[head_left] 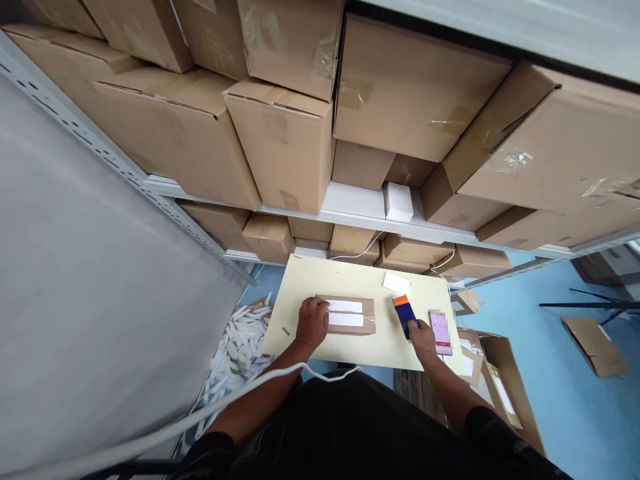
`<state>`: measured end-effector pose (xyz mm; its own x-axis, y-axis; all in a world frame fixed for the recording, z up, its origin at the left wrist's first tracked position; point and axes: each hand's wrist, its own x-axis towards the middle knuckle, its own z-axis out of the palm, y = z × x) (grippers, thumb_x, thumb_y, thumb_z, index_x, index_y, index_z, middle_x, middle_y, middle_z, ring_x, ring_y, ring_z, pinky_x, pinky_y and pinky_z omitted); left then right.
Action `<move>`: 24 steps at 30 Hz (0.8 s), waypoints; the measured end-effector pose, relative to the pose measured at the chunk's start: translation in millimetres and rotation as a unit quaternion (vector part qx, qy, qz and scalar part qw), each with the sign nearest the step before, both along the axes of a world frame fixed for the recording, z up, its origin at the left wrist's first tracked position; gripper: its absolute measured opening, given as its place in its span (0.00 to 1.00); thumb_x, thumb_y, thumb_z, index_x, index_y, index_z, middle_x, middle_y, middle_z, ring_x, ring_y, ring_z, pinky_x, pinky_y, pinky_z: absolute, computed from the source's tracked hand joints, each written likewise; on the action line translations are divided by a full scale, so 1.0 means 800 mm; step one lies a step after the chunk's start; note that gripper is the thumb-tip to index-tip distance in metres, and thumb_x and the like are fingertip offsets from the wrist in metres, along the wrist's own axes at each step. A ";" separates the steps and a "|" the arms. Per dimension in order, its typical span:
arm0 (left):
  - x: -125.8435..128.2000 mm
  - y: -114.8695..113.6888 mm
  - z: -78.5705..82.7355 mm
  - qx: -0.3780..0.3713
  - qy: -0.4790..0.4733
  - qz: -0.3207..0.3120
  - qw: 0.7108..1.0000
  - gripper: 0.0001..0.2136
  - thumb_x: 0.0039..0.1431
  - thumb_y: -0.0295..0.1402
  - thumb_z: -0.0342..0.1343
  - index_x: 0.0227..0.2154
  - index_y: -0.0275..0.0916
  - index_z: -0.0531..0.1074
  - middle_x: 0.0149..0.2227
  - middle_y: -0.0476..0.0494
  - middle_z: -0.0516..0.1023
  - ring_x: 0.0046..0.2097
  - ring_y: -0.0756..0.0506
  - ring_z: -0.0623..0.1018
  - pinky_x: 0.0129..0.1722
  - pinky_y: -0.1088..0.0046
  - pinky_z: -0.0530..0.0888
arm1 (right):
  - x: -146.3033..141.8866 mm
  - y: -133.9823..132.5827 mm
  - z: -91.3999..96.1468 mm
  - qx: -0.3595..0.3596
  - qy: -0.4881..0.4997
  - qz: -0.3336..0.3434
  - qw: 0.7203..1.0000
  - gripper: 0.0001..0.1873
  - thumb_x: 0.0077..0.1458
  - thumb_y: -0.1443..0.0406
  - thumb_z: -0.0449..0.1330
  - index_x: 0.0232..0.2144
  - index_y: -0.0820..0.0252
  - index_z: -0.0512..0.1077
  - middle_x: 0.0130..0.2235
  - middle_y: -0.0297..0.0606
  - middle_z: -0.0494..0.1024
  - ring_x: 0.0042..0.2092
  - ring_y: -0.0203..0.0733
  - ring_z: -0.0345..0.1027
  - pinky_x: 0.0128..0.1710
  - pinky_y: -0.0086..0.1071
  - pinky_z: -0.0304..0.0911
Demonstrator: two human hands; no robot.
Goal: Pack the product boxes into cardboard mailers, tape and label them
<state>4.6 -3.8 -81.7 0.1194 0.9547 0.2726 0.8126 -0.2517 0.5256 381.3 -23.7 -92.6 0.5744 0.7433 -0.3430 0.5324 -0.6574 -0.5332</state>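
Observation:
On the pale yellow table lies a flat brown parcel with two white labels on top. My left hand rests on its left end, fingers curled over the edge. My right hand is closed round the grip of a blue handheld device with an orange head, which points away from me, to the right of the parcel. A phone with a pink screen lies on the table just right of that hand. A small white card sits near the table's far edge.
Metal shelving packed with large cardboard boxes rises behind the table. A small white box stands on the shelf. Several white strips litter the floor at the left. Open cartons stand on the blue floor at the right. A white cable crosses my lap.

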 end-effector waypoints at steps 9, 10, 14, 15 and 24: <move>0.004 -0.003 0.006 -0.016 0.110 -0.042 0.993 0.09 0.66 0.27 0.51 0.40 0.40 0.78 0.47 0.34 0.77 0.52 0.34 0.71 0.52 0.51 0.67 | -0.066 0.032 0.122 0.133 0.317 0.102 0.934 0.31 0.44 0.38 0.69 0.21 0.58 0.70 0.22 0.32 0.71 0.26 0.38 0.61 0.27 0.31 0.59; 0.005 -0.005 0.005 -0.022 0.103 -0.046 0.993 0.10 0.66 0.27 0.51 0.41 0.40 0.78 0.48 0.34 0.77 0.51 0.34 0.72 0.52 0.51 0.67 | -0.082 0.040 0.127 0.111 0.319 0.145 0.930 0.31 0.44 0.38 0.69 0.20 0.58 0.69 0.21 0.31 0.69 0.25 0.36 0.59 0.26 0.31 0.57; 0.005 -0.010 0.009 -0.055 -0.009 -0.066 0.996 0.12 0.66 0.25 0.49 0.41 0.40 0.79 0.48 0.34 0.79 0.52 0.35 0.73 0.54 0.50 0.68 | -0.137 0.067 0.122 0.043 0.290 0.267 0.918 0.35 0.42 0.34 0.67 0.17 0.57 0.64 0.18 0.28 0.62 0.23 0.33 0.52 0.24 0.29 0.49; 0.003 -0.009 0.013 -0.063 -0.068 -0.062 0.994 0.12 0.66 0.26 0.49 0.43 0.40 0.79 0.48 0.34 0.79 0.53 0.35 0.74 0.55 0.50 0.69 | -0.145 0.071 0.118 0.035 0.283 0.284 0.916 0.35 0.42 0.34 0.66 0.17 0.57 0.65 0.18 0.28 0.61 0.23 0.33 0.51 0.24 0.29 0.49; 0.007 0.012 0.046 -0.350 -0.536 0.048 0.766 0.21 0.65 0.50 0.54 0.41 0.35 0.79 0.32 0.43 0.80 0.33 0.46 0.78 0.34 0.69 0.74 | -0.151 0.081 0.108 0.020 0.267 0.330 0.905 0.30 0.45 0.39 0.66 0.18 0.57 0.66 0.18 0.27 0.60 0.23 0.33 0.52 0.24 0.29 0.50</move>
